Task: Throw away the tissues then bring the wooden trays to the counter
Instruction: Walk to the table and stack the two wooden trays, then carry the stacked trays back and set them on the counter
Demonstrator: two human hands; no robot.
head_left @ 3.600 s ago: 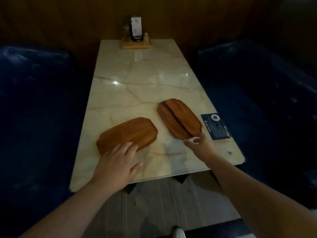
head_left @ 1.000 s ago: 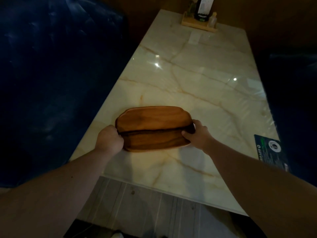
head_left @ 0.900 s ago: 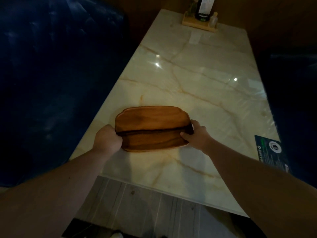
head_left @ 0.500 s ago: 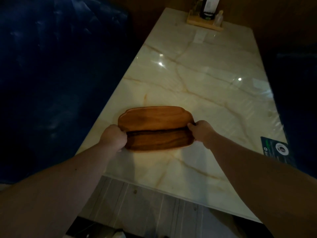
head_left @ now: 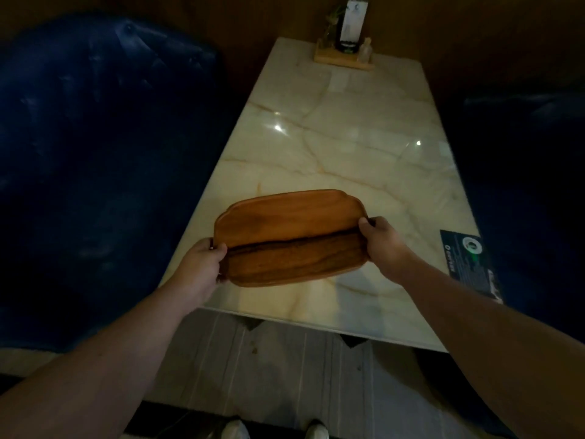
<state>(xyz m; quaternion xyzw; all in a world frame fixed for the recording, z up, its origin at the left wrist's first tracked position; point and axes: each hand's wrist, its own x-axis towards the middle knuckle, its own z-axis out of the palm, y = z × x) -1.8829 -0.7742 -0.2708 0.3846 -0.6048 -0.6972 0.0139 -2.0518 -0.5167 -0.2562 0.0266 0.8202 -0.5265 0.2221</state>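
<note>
Two wooden trays [head_left: 289, 236] are stacked one on the other, the top one showing a dark stripe along its middle. The stack is held just above the near end of the marble table [head_left: 348, 147]. My left hand [head_left: 202, 264] grips the stack's left end, thumb on top. My right hand [head_left: 384, 245] grips the right end. No tissues are in view.
Dark blue booth seats [head_left: 95, 153] flank the table on both sides. A wooden condiment holder [head_left: 345, 58] with a card and small bottles stands at the far end. A dark sticker [head_left: 468, 264] lies on the table's near right corner. Grey floor and my shoes show below.
The two trays, earlier apart on the table, are now stacked. Over the last second both hands closed on the stack's ends and raised it slightly off the tabletop toward me.
</note>
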